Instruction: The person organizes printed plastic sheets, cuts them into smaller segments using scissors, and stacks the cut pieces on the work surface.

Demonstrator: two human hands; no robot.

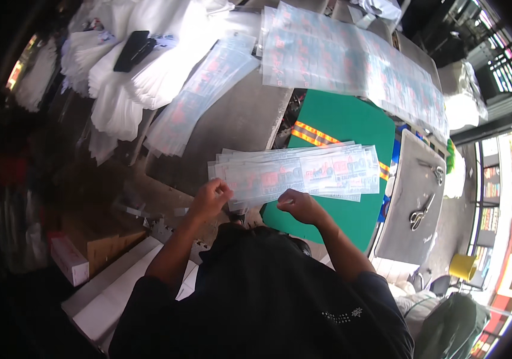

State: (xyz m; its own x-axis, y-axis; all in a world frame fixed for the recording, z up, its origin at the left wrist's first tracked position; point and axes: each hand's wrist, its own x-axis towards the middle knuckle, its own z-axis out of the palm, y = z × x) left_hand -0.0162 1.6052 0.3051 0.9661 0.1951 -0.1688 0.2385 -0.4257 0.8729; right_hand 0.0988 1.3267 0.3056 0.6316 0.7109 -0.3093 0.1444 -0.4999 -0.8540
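Observation:
A loose, overlapping stack of long clear plastic sheets with red and blue print lies before me, partly over a green board. My left hand is closed at the stack's lower left corner, its fingertips pinched on the edge of a sheet. Closer to the middle of the near edge, my right hand is closed too, thumb and forefinger together at the sheet's border. The curled fingers partly hide what each pinch holds. Yellow-orange striped tape crosses the green board beneath the sheets.
More printed plastic sheets spread along the far side, with another bundle at the left. White bag stacks carry a black phone-like object. Scissors lie on a grey board at right. Cardboard boxes stand lower left.

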